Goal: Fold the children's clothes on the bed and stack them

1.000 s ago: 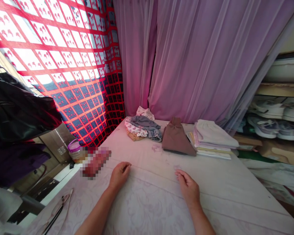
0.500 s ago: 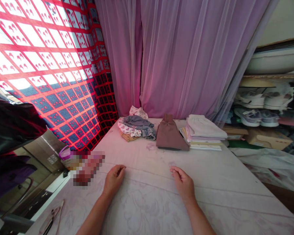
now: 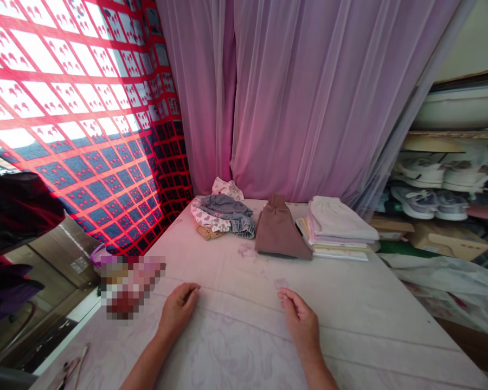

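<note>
My left hand rests on the pale patterned sheet of the bed, fingers loosely curled and holding nothing. My right hand lies a little to its right, also palm down with fingers slightly bent and apart, touching only the sheet. Farther back on the bed sit a loose heap of small clothes, a folded brown garment and a neat stack of folded light clothes.
A red and blue checked cloth hangs on the left, a mauve curtain behind the bed. Dark bags hang at the far left. Shelves with shoes stand at the right. A purple-lidded jar sits beside the bed.
The view has swung a little to the left and both hands have slid slightly left and nearer to me on the sheet. Their posture is unchanged.
</note>
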### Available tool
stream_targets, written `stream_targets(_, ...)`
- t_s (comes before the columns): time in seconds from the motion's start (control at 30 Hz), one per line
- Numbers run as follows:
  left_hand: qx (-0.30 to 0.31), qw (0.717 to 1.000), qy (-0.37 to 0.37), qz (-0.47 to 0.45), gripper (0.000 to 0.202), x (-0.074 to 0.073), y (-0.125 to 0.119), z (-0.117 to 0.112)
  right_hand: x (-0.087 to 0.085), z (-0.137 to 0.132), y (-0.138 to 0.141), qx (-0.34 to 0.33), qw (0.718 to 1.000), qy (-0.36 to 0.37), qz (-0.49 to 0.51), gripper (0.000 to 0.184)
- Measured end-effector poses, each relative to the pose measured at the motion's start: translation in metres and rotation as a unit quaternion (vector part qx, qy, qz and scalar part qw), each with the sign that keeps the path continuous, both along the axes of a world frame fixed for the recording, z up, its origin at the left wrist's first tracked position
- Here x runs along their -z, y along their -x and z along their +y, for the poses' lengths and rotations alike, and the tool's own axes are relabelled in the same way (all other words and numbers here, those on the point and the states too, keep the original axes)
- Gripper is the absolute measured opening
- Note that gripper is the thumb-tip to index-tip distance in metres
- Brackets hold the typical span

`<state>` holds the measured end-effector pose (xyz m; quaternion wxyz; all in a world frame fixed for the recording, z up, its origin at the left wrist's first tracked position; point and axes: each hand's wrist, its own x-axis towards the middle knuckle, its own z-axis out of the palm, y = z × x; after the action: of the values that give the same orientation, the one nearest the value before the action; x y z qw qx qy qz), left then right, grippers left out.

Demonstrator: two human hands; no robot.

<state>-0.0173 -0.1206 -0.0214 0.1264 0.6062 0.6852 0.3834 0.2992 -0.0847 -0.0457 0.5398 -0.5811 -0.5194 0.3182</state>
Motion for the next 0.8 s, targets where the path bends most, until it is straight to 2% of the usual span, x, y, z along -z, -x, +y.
stream_targets(0.27,-0.008,1.000,0.019,-0.011,0.026,-0.0050,-0.0050,0.0000,0.0053,0.0044,-0.0001,-0.007,1.000,0.005,-0.016,0.040)
stream_targets(0.53,-0.005,1.000,0.007,-0.006,0.025,-0.0031,-0.0053,-0.0009,0.0019,0.0090,0.0041,-0.023,0.999,0.001,-0.048,0.040)
stream_targets(0.8,-0.007,1.000,0.002,0.004,0.024,-0.0021,-0.0034,0.0001,0.0009,0.0069,0.0043,-0.013,1.000,0.004,-0.014,0.040)
